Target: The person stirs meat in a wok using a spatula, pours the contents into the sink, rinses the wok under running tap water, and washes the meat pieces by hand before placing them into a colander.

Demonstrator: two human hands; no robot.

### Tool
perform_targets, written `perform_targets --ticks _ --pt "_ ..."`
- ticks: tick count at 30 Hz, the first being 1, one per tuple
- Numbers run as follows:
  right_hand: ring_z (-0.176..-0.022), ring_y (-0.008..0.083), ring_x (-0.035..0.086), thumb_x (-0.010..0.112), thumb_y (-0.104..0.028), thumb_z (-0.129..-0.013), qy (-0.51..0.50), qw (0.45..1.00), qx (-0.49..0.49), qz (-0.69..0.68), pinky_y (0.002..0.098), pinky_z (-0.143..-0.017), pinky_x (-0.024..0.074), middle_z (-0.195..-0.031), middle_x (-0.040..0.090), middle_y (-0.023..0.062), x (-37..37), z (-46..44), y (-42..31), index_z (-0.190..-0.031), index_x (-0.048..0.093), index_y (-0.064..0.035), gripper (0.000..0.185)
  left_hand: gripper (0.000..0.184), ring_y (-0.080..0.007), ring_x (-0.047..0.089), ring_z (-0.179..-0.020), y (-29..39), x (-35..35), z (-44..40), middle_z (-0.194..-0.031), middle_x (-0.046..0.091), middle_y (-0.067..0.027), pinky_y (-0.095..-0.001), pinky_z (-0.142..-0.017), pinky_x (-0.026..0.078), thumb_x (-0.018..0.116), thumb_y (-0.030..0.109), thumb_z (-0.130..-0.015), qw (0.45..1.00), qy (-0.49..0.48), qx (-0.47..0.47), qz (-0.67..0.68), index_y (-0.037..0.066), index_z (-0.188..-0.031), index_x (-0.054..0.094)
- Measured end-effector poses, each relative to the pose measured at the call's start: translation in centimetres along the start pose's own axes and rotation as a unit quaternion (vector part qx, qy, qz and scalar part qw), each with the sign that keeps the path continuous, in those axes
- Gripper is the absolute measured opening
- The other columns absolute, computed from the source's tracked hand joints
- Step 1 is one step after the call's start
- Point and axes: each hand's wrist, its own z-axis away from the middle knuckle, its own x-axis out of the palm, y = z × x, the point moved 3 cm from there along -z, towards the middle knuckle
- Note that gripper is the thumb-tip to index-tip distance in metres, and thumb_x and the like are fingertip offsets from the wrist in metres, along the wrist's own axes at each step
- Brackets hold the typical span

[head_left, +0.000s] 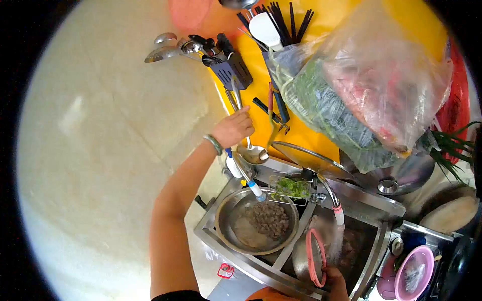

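My left hand [233, 128] reaches over the yellow counter, its fingers closed round the handle of a metal ladle [253, 154]. The ladle's bowl lies low on the counter edge, with something small and pale in it. In the right sink basin, my right hand [335, 283] grips a tilted metal vessel with a pink rim [316, 257] at its lower edge. Water runs from the right tap [339, 214] beside it. Brownish chunks [270, 219] lie in a wide metal bowl [221, 228] in the left basin, below the other tap [255, 189].
A utensil holder [231, 72] with spoons and a chopstick holder stand on the counter. Plastic bags of greens [326, 105] bulge at the right. A wire rack [288, 189] with green leaves sits behind the sink. A pink basin [414, 273] stands at lower right.
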Motion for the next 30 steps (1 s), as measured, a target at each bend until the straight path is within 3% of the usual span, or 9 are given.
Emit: perform_targets --ticks 7,10,14,17,22,26,29,30 --pt "-0.078 0.0223 0.063 0.057 -0.012 -0.086 0.004 1.0 -0.013 -0.007 0.0382 -0.071 0.052 -0.088 0.064 0.0063 0.9 -0.9 -0.3 -0.111 0.057 -0.0031 0.026 0.006 -0.0226 0.055 -0.093 0.1 3.9 -2.5 -0.079 0.051 -0.0061 -0.0399 -0.112 0.032 0.055 0.011 -0.068 0.995 0.104 0.002 -0.009 0.01 -0.072 0.059" --pt "-0.079 0.0224 0.063 0.057 -0.012 -0.086 0.007 1.0 -0.016 -0.009 0.0382 -0.071 0.052 -0.088 0.064 0.0063 1.0 -1.1 -0.2 -0.111 0.057 -0.0031 0.026 0.004 -0.0223 0.055 -0.092 -0.4 4.9 -3.0 -0.077 0.05 -0.0058 -0.039 -0.111 0.033 0.057 0.012 -0.067 0.997 0.067 0.015 -0.021 0.01 -0.069 0.059" --pt "-0.079 0.0225 0.063 0.057 -0.012 -0.086 0.012 1.0 -0.019 -0.02 0.0382 -0.071 0.052 -0.089 0.064 0.0063 1.0 -1.5 0.4 -0.112 0.056 -0.0031 0.027 0.004 -0.0221 0.055 -0.094 -1.1 4.9 -3.4 -0.077 0.05 -0.0054 -0.0376 -0.11 0.036 0.058 0.012 -0.065 0.994 0.104 0.004 -0.017 0.01 -0.068 0.06" --pt "-0.079 0.0226 0.063 0.057 -0.012 -0.087 0.015 0.999 -0.021 -0.028 0.0382 -0.071 0.052 -0.089 0.064 0.0063 1.0 -1.8 1.0 -0.112 0.056 -0.0031 0.027 0.012 -0.024 0.055 -0.103 -1.9 7.0 -3.1 -0.088 0.054 -0.0067 -0.0423 -0.111 0.033 0.058 0.016 -0.066 0.997 0.068 0.001 -0.02 0.011 -0.076 0.063" --pt "-0.079 0.0228 0.063 0.056 -0.012 -0.087 -0.005 0.998 -0.028 -0.057 0.0382 -0.072 0.052 -0.09 0.064 0.0063 0.9 -2.8 1.6 -0.113 0.056 -0.003 0.028 0.007 -0.0228 0.055 -0.097 -1.7 7.6 -3.0 -0.082 0.052 -0.006 -0.0413 -0.112 0.031 0.057 0.013 -0.067 0.998 0.062 0.0 -0.014 0.011 -0.072 0.061" --pt "-0.082 0.0223 0.062 0.056 -0.014 -0.087 0.004 0.999 -0.036 -0.03 0.0372 -0.074 0.0513 -0.093 0.064 0.0078 6.2 2.8 -2.9 -0.113 0.056 -0.0026 0.028 0.006 -0.0213 0.054 -0.093 -1.7 8.1 -2.7 -0.08 0.052 -0.0061 -0.0413 -0.113 0.03 0.056 0.012 -0.068 0.997 0.076 0.011 -0.029 0.011 -0.071 0.06" --pt "-0.077 0.019 0.057 0.056 -0.016 -0.085 0.08 0.985 -0.096 0.122 0.0347 -0.068 0.0475 -0.088 0.061 0.0066 4.7 2.1 -2.1 -0.105 0.059 -0.0024 0.024 0.006 -0.025 0.054 -0.093 -1.2 9.4 -2.4 -0.081 0.053 -0.0073 -0.0428 -0.113 0.028 0.055 0.012 -0.071 0.999 0.049 0.02 -0.006 0.009 -0.071 0.06" --pt "-0.075 0.0177 0.055 0.056 -0.016 -0.084 0.092 0.976 -0.097 0.17 0.034 -0.066 0.0456 -0.086 0.059 0.0058 4.7 2.4 -2.4 -0.102 0.059 -0.0026 0.023 0.008 -0.027 0.053 -0.097 -1.7 9.8 -2.0 -0.085 0.055 -0.0089 -0.0431 -0.113 0.028 0.054 0.012 -0.073 0.997 0.014 -0.059 0.052 0.009 -0.074 0.061"
